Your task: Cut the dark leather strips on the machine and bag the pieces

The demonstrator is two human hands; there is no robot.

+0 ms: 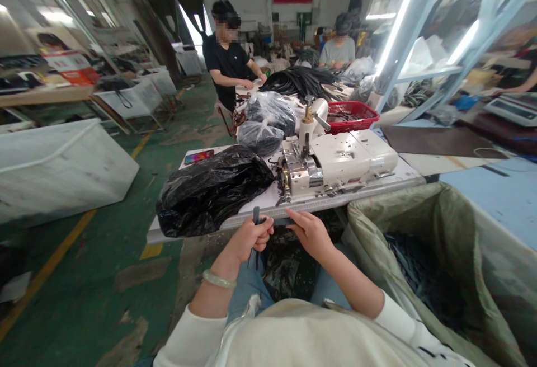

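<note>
My left hand (255,237) is closed around narrow dark grey strips (256,216), whose ends stick out above and below the fist. A pale bangle (219,279) circles that wrist. Just to the right, my right hand (311,234) is held with its fingers stretched toward the left one, apart from it. A small greyish bit shows by its fingertips, too small to make out. Both hands are in front of the table edge (302,208), above my lap. Beyond them stands a white machine (352,157) with a metal head. To its left lies a black plastic bag (213,191).
A green fabric-lined bin (455,233) with dark strips is at my right. Clear bags (268,118), a red basket (352,116) and a phone (198,157) lie beyond. Two people (229,59) work across the table. A white tub (62,171) stands left.
</note>
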